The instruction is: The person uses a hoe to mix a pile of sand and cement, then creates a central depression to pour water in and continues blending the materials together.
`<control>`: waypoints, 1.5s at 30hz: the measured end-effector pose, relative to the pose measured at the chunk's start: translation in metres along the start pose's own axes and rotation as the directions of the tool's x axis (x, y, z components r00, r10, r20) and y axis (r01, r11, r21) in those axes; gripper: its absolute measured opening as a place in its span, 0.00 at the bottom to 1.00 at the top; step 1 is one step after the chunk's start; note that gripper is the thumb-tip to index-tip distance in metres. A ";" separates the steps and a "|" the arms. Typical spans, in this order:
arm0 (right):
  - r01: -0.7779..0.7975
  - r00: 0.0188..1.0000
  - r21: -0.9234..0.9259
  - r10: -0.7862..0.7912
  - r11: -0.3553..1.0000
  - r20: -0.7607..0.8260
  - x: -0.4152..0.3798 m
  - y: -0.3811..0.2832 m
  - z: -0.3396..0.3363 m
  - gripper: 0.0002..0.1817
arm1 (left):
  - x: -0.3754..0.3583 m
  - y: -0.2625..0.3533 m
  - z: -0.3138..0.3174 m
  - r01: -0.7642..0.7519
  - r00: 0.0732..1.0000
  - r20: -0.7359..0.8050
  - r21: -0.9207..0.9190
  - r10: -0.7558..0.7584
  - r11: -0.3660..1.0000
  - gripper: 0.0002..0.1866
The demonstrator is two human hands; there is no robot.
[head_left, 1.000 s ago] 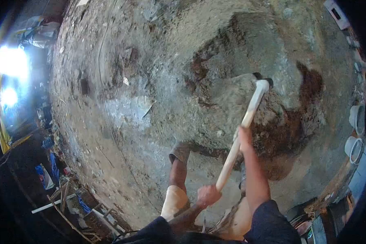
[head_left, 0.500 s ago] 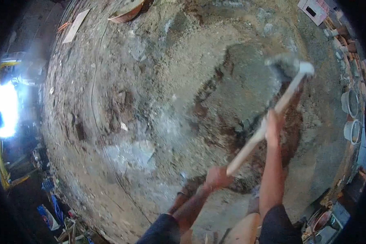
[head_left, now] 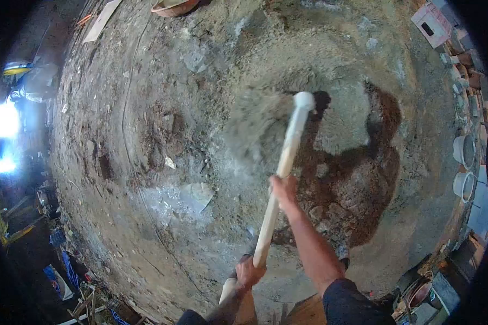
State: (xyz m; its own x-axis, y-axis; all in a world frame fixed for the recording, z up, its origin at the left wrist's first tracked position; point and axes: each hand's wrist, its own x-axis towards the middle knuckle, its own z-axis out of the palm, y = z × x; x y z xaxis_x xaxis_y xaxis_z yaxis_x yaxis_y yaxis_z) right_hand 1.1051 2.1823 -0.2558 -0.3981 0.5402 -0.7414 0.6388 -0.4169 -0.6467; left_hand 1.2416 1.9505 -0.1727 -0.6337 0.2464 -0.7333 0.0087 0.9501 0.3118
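A long wooden handle (head_left: 273, 216) with a white socket at its far end slants up the middle of the view. My left hand (head_left: 249, 272) is wrapped round its lower end, and my right hand (head_left: 285, 189) grips it about midway. The tool's blade is blurred and hidden among grey material (head_left: 263, 122) left of the socket. To the right of the handle lies a grey wet patch (head_left: 341, 122), edged by dark brown ground (head_left: 358, 189).
A bright light (head_left: 1, 120) shines at the far left. An orange basin (head_left: 173, 7) sits at the top. Two white buckets (head_left: 464, 150) (head_left: 464, 187) stand along the right edge, below a pinkish box (head_left: 431, 25). A thin cable (head_left: 126, 114) crosses the ground at left.
Both hands and the tool have swung to the left. The tool's head has moved from the right side of the grey patch to its left, and grey material there is smeared by motion.
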 end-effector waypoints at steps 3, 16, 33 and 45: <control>0.050 0.996 -0.032 -0.047 0.998 0.072 -0.024 -0.013 -0.010 0.16 | -0.027 0.028 0.010 0.065 0.995 0.082 -0.100 -0.057 0.993 0.19; -0.171 0.957 -0.224 0.107 0.960 -0.270 0.035 0.045 0.018 0.25 | 0.020 0.006 -0.073 -0.025 0.982 0.187 0.099 0.006 0.995 0.20; 0.447 0.848 -0.548 -0.530 0.707 0.008 0.117 -0.199 -0.131 0.22 | 0.134 0.265 0.073 -0.186 0.972 -0.046 -0.756 0.232 0.627 0.12; 0.027 0.982 -0.523 -0.121 0.852 -0.148 0.130 0.050 -0.370 0.24 | -0.036 0.303 0.258 0.060 0.850 0.482 -0.492 0.214 0.868 0.22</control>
State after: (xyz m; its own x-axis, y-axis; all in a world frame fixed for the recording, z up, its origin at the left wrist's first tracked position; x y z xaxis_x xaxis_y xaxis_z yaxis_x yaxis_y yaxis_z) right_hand 1.3293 2.5024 -0.3185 -0.3709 0.6888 -0.6229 0.8779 0.0414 -0.4770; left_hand 1.4662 2.2786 -0.2080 -0.1636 0.5051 -0.8474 -0.4114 0.7458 0.5240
